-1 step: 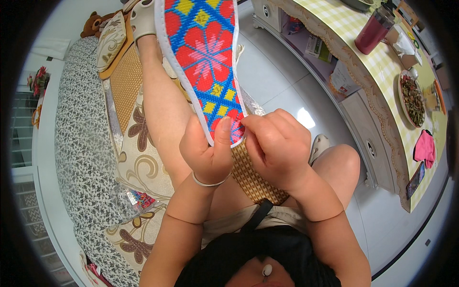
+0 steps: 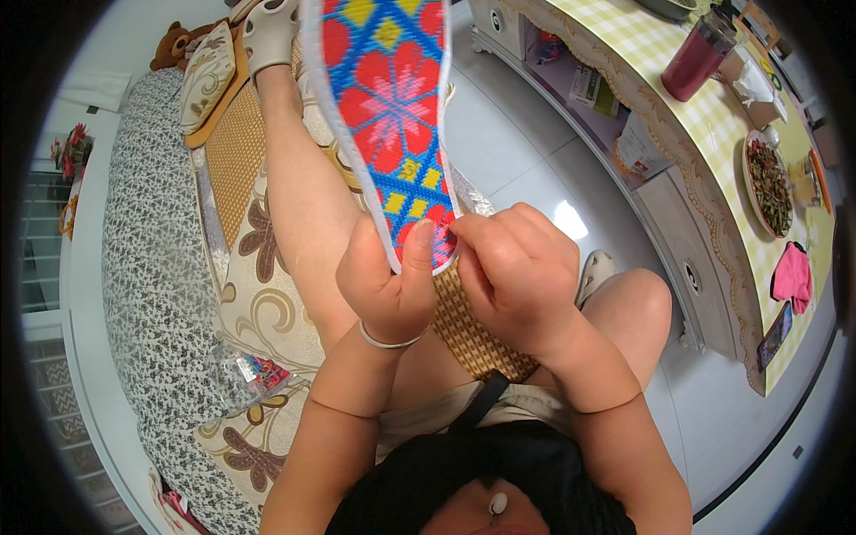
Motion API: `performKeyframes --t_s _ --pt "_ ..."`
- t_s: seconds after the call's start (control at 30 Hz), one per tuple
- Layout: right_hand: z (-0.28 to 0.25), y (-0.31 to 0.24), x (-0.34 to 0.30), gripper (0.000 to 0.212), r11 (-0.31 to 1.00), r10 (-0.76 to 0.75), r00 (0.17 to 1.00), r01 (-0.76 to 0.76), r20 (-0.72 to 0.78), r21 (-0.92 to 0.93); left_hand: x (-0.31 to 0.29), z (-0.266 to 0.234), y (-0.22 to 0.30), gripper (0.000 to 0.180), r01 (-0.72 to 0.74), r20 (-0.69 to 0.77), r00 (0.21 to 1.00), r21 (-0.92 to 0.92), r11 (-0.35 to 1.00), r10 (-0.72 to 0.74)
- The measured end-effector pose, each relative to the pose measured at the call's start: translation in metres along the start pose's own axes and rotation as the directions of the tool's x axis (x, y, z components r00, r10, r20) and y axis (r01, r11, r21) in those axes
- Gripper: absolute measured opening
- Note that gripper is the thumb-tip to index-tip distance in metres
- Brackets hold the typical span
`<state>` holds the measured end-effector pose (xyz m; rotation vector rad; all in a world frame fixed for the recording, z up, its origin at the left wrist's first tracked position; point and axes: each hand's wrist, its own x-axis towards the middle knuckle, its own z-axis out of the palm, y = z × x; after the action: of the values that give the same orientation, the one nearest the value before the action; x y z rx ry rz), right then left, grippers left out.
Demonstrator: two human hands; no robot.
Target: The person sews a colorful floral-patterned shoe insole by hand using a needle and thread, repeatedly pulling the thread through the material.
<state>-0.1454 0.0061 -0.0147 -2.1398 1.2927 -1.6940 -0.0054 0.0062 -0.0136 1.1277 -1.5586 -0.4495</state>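
An embroidered insole (image 2: 392,102) with red and pink flowers, blue bands, yellow squares and a white edge stretches up out of the top of the view. My left hand (image 2: 383,281) grips its near, rounded end, thumb on the stitched face and the other fingers hidden underneath. Closed in a pinch, my right hand (image 2: 522,272) meets the insole's right edge near that same end. Whatever lies between its fingertips is too small or hidden to make out. Below both hands, a woven brown mat (image 2: 481,325) shows between my legs.
On the left, a patterned sofa cover (image 2: 160,267) bears a clear bag of colourful thread (image 2: 266,373). At right, a checked table (image 2: 727,187) holds a dark red tumbler (image 2: 698,58), a plate of food (image 2: 769,201), a pink cloth (image 2: 791,276) and a phone (image 2: 774,337).
The far part of the insole has swung slightly to the right. Both hands keep nearly the same place and hold.
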Motion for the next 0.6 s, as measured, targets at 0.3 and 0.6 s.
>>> performKeyframes --t_s 0.3,0.6 --pt "0.005 0.004 -0.002 0.014 1.0 0.001 1.0 -0.001 0.015 0.025 0.002 0.001 0.011 0.015 -0.229 0.123 0.972 0.335 0.914 0.198" --pt "0.005 0.001 -0.004 0.011 0.996 0.066 0.998 -0.066 0.005 0.052 -0.003 0.002 0.001 0.014 -0.126 0.015 0.992 0.195 0.973 0.125"
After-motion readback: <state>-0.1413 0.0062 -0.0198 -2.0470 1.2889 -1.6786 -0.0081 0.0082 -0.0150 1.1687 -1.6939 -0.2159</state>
